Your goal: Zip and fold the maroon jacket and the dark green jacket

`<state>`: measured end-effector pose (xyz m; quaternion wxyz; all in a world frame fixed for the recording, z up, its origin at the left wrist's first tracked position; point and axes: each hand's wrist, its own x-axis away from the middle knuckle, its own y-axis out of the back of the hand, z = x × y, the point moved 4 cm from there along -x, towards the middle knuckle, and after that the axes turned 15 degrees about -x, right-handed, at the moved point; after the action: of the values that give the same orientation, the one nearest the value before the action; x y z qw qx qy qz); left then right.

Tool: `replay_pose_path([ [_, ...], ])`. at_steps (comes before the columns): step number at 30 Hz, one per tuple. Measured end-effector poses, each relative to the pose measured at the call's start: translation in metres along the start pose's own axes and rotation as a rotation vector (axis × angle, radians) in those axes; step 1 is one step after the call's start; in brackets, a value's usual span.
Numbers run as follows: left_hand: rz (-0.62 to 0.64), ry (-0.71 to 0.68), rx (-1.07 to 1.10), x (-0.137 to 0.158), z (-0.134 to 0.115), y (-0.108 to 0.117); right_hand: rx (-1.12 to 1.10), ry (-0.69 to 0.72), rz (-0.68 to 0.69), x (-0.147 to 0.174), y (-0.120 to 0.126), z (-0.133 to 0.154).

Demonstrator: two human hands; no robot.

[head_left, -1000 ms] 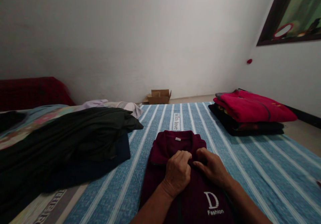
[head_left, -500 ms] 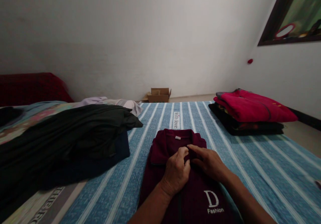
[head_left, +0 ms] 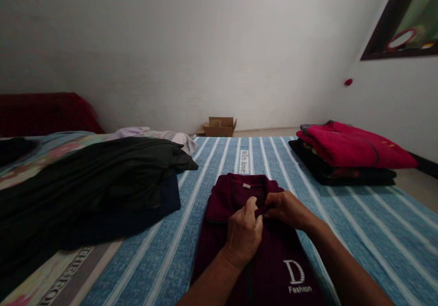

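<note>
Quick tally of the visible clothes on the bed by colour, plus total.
Maroon: 1, the maroon shirt, pinched at the placket by left hand and right hand.
Black or dark: 3, two in the dark pile, one black folded garment.
Red: 1, red folded garment.
Pale lilac: 1, pale garment.
Total: 6.

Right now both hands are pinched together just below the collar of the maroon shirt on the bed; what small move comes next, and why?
Probably finish closing the placket: the left hand and right hand both pinch the fabric at the neck of the maroon knit shirt, which lies flat, front up, on the blue striped bedsheet. Then smooth downward, since the collar looks slightly bunched.
</note>
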<state>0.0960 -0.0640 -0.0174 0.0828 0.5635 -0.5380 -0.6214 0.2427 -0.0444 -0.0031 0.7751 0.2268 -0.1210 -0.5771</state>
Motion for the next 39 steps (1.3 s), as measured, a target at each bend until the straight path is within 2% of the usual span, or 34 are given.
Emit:
replay_pose_path([
  [5, 0.015, 0.005, -0.019, -0.002, -0.001, 0.004, -0.316, -0.033, 0.023, -0.001, -0.004, -0.012],
  [8, 0.034, 0.006, 0.027, -0.004, -0.001, 0.003, -0.376, -0.045, 0.018, -0.001, -0.006, -0.018],
  [10, 0.043, -0.001, 0.054, -0.004, 0.000, 0.002, -0.238, -0.032, 0.005, 0.001, -0.004, -0.013],
  [14, 0.053, -0.024, 0.075, -0.003, -0.001, 0.000, 0.312, 0.023, -0.077, 0.010, 0.002, 0.014],
  [16, 0.050, -0.033, 0.075, -0.002, -0.002, 0.001, 0.450, 0.078, -0.135, 0.015, 0.002, 0.029],
  [18, 0.049, -0.039, 0.077, -0.002, -0.003, 0.002, 0.398, 0.155, -0.113, 0.018, -0.002, 0.037],
  [20, 0.050, -0.041, 0.088, -0.001, -0.004, 0.003, 0.245, 0.211, -0.032, 0.017, -0.009, 0.036],
  [23, 0.063, -0.040, 0.123, -0.001, -0.004, 0.003, 0.080, 0.190, 0.034, 0.011, -0.017, 0.022],
  [26, 0.074, -0.034, 0.142, 0.000, -0.003, 0.001, 0.073, 0.138, 0.054, 0.006, -0.020, 0.010],
  [31, 0.097, -0.033, 0.066, 0.002, -0.003, -0.002, 0.095, 0.150, 0.027, 0.005, -0.020, 0.008],
  [36, 0.058, 0.013, -0.124, -0.001, -0.007, 0.012, 0.085, 0.188, 0.038, 0.004, -0.020, 0.010],
  [39, 0.044, 0.017, -0.144, -0.003, -0.008, 0.020, 0.076, 0.217, 0.072, 0.006, -0.019, 0.015],
])
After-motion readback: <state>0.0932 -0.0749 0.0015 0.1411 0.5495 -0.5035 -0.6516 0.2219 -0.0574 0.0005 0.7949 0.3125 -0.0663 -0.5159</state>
